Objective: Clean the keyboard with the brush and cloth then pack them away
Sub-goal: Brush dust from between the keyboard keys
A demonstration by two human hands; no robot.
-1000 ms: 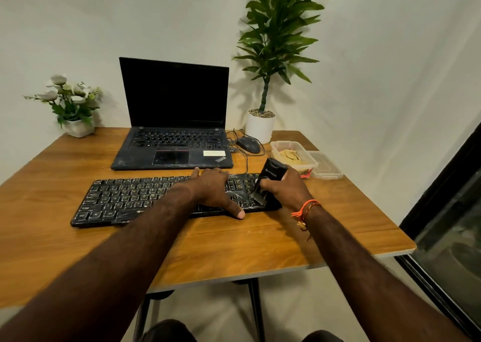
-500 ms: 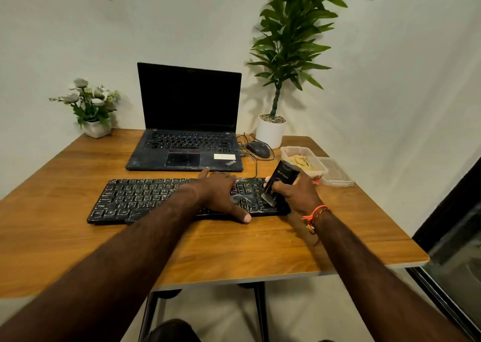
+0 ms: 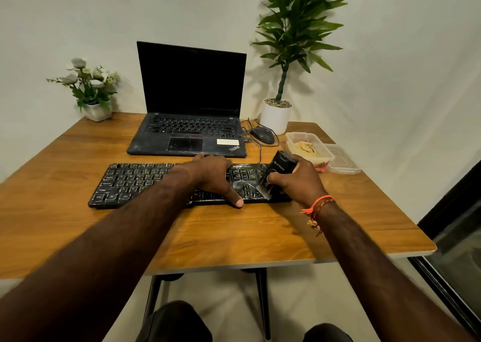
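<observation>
Little has moved since a second ago: right hand (image 3: 296, 183) still grips the black block-handled brush (image 3: 277, 172), bristles down on the numpad end of the dusty black keyboard (image 3: 145, 183). Left hand (image 3: 216, 177) lies flat, fingers straight, pinning the keys mid-board. Brushing step underway, I'd say. Next: sweep towards 9 o'clock, where keys look dusty. Beige cloth (image 3: 307, 149) sits in the clear plastic tub (image 3: 291, 140) at 2 o'clock on the wooden bench (image 3: 234, 237).

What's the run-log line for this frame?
phase: brushing | right hand: grips brush, bristles on keyboard right end | left hand: flat on keys | cloth: in container
</observation>
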